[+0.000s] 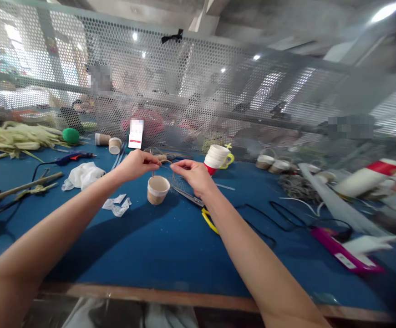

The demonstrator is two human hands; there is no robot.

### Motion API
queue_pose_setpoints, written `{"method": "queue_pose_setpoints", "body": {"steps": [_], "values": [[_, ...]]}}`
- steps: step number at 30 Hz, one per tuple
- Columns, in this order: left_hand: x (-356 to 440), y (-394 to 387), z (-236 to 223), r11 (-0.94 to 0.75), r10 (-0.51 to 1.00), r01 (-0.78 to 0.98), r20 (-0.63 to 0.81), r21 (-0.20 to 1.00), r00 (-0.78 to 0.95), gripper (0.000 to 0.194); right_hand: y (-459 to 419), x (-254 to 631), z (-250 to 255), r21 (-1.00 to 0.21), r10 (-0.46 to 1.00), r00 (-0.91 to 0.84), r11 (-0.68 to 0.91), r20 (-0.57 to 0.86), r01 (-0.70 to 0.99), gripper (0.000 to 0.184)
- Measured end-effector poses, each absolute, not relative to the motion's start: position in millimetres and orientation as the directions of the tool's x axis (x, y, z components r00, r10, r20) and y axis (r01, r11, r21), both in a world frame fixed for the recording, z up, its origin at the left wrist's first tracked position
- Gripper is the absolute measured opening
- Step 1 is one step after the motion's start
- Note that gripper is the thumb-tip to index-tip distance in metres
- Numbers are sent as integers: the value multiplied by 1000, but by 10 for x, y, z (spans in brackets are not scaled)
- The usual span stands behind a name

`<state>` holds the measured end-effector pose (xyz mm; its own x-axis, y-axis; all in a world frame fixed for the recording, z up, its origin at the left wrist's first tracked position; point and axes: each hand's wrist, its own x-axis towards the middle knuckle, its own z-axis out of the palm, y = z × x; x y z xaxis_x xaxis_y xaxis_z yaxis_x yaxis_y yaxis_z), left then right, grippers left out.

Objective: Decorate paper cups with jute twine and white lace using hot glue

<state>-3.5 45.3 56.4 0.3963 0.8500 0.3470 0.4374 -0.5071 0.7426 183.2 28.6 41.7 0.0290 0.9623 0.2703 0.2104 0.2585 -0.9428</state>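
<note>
A small paper cup [158, 190] with a tan wrapped body and a pale rim stands upright on the blue table. Above it, my left hand [138, 162] pinches one side of a thin brown cord [166, 161]. My right hand [194, 174] pinches the other side, so the cord bows in an arch over the cup. Whether its ends are joined to the cup I cannot tell. Scissors [193, 198] with yellow handles lie under my right wrist, their blades pointing at the cup. Crumpled white scraps [118, 205] rest left of the cup.
Behind my hands are a lit phone [135, 134] and stacked white cups [215, 157]. At left lie a blue glue gun [71, 157], a white crumpled bag [83, 175] and pale husks [20, 136]. A purple power strip [344, 250] with black cable sits right. Perforated metal screening [184, 86] closes the back.
</note>
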Motion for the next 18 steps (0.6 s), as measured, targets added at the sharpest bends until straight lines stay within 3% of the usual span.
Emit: {"method": "queue_pose_setpoints", "body": {"steps": [18], "values": [[-58,535,354,-514,848,496,328,699,416,21,337,1778,87,-959,960,111,237,255,158,30]]}}
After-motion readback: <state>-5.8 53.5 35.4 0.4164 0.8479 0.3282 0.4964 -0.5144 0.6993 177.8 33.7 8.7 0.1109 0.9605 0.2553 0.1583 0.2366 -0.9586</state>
